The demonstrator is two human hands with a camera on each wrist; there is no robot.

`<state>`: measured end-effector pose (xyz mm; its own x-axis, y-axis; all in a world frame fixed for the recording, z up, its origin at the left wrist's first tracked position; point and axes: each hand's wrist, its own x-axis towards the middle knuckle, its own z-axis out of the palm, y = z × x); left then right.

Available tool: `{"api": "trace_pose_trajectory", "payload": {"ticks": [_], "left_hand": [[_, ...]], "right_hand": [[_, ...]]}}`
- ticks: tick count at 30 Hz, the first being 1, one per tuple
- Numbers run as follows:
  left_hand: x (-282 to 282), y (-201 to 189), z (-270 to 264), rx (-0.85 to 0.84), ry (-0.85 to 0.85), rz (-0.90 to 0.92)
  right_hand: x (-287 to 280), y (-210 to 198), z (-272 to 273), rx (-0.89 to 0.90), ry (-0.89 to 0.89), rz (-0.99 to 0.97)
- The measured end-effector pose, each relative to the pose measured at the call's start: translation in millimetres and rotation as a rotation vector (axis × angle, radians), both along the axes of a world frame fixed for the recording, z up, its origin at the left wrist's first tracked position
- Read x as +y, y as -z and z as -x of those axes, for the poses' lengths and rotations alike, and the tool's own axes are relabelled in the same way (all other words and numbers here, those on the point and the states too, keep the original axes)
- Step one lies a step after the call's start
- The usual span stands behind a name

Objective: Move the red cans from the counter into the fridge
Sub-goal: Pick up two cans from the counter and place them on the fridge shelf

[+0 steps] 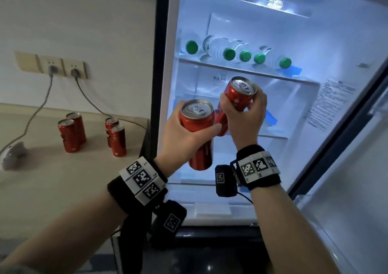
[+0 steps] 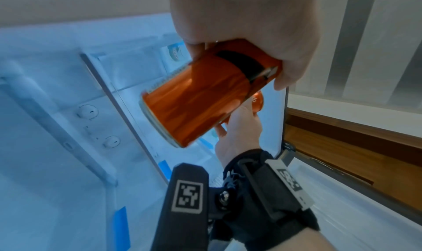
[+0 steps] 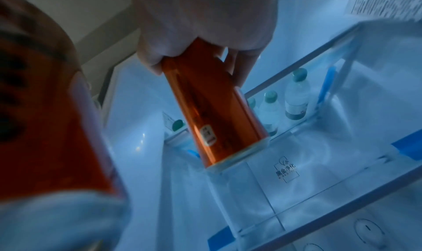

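My left hand grips a tall red can upright in front of the open fridge. Just to its right, my right hand holds a second red can, tilted, at the level of the middle shelf. The two cans touch or nearly touch. In the left wrist view the left hand's can fills the middle. In the right wrist view the right hand's can points down toward the glass shelf. Several more red cans stand on the counter at the left.
Water bottles with green caps lie on the fridge's upper shelf. The fridge door stands open at the right. Two cables run from wall sockets down onto the counter. A grey object lies at the counter's left edge.
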<state>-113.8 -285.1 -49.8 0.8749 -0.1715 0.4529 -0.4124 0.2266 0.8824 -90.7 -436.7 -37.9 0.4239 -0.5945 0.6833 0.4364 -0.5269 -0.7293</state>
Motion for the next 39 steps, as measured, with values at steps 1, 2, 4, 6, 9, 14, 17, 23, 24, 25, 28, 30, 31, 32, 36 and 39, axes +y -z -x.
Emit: {"api": "trace_pose_trajectory", "payload": {"ticks": [1, 2, 4, 6, 9, 14, 17, 23, 24, 25, 28, 30, 31, 32, 36, 39], "left_hand": [[-10.1, -1.0, -2.2, -0.01, -0.019, 0.006], [-19.1, -1.7, -5.0, -0.018, -0.043, 0.008], [-34.1, -2.6, -11.3, -0.016, -0.093, 0.013], [-46.4, -1.8, -19.4, 0.002, -0.132, 0.029], [-58.7, -0.8, -30.3, 0.044, -0.181, 0.043], [-69.9, -0.6, -46.0, 0.072, -0.212, 0.05], [-71.7, -0.8, -55.2, 0.08, -0.219, 0.053], [-73.6, -3.6, -74.8, 0.074, -0.226, 0.016], [-74.4, -4.2, -77.3, 0.076, -0.23, 0.015], [-74.9, -4.9, -79.6, 0.08, -0.234, 0.018], [-77.1, -6.2, -86.7, 0.108, -0.225, 0.04], [-78.8, -5.9, -90.7, 0.122, -0.217, 0.053], [-79.7, -5.6, -92.8, 0.125, -0.216, 0.058], [-80.4, -5.7, -94.4, 0.13, -0.216, 0.061], [-82.6, -4.6, -102.3, 0.174, -0.201, 0.093], [-84.2, -1.9, -106.3, 0.199, -0.182, 0.116]], "right_hand": [[-11.4, 0.2, -7.5, 0.023, -0.007, -0.004], [-22.0, 0.0, -13.8, 0.045, 0.003, 0.001], [-38.8, 0.4, -25.7, 0.093, 0.019, 0.002], [-50.6, 3.7, -39.7, 0.146, -0.014, -0.047], [-61.9, 9.2, -60.7, 0.213, -0.045, -0.166], [-73.5, 6.7, -93.9, 0.31, -0.139, -0.302], [-74.7, 5.9, -109.2, 0.344, -0.184, -0.336], [-71.2, 8.7, -128.7, 0.414, -0.282, -0.297], [-70.8, 8.5, -131.8, 0.425, -0.277, -0.283], [-70.0, 8.2, -134.9, 0.438, -0.271, -0.272], [-68.8, 6.9, -144.8, 0.467, -0.266, -0.23], [-69.2, 8.1, -151.9, 0.479, -0.242, -0.185], [-70.1, 8.9, -155.7, 0.485, -0.232, -0.165], [-70.7, 9.6, -159.0, 0.494, -0.23, -0.146], [-74.1, 9.1, -173.9, 0.558, -0.257, -0.094], [-77.2, 6.3, -181.3, 0.595, -0.284, -0.031]]}}
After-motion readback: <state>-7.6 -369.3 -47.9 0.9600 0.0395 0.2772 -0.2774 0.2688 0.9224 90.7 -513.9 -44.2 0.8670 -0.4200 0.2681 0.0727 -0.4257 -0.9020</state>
